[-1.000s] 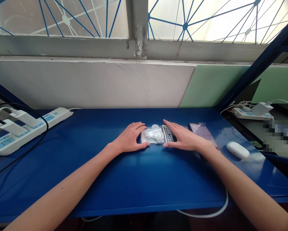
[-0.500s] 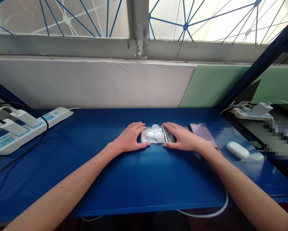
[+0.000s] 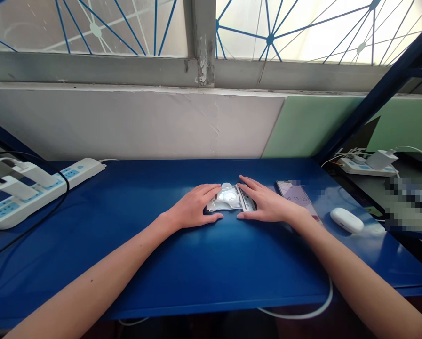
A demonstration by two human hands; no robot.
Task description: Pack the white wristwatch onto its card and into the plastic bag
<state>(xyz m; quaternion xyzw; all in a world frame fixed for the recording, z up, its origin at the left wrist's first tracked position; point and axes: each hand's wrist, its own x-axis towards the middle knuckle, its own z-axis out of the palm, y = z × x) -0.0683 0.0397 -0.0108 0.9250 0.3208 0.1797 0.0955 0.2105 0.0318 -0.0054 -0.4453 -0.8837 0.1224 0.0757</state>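
Observation:
A clear plastic packet [image 3: 228,198] with a white item inside lies on the blue desk, a black-and-white printed strip at its right end. A small round translucent piece shows at its far edge. My left hand [image 3: 198,205] rests at the packet's left end, thumb and fingers apart, the fingertips over its upper left edge. At the right end is my right hand [image 3: 260,200], fingers spread, beside the printed strip. Neither hand is closed around the packet.
A phone [image 3: 298,195] showing digits lies right of my right hand, partly behind the wrist. Farther right sits a white oval case [image 3: 347,220]. On the left is a white power strip [image 3: 71,172] with plugged-in chargers and a black cable. A blue metal bar slants at the right.
My left fingers have moved right, over the packet's edge. The packet looks more crumpled on its left side. My right fingers have spread wider, the index finger lifting slightly away.

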